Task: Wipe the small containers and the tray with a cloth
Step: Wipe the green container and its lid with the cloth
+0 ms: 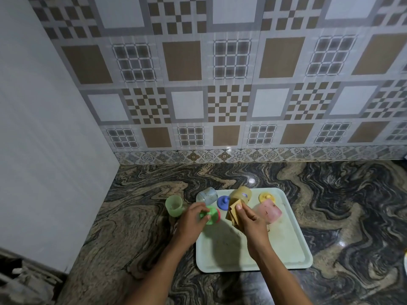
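Observation:
A pale green tray [293, 249] lies on the marble counter. On its far part lie a clear bluish container [206, 195] on its side, a blue lid [223, 202], a yellow container [241, 194], a yellow lid [267, 197] and a pink container [269, 211] on its side. A green container [174, 205] stands upright on the counter left of the tray. My left hand [192, 219] grips a green lid [211, 214] at the tray's left edge. My right hand [250, 219] pinches a folded tan cloth [233, 211] beside that lid.
The dark swirled marble counter [132, 227] meets a patterned tile wall [220, 95] behind and a plain grey wall [44, 128] on the left. Its left edge drops off near the lower left corner. A white object [405, 264] peeks in at the right edge.

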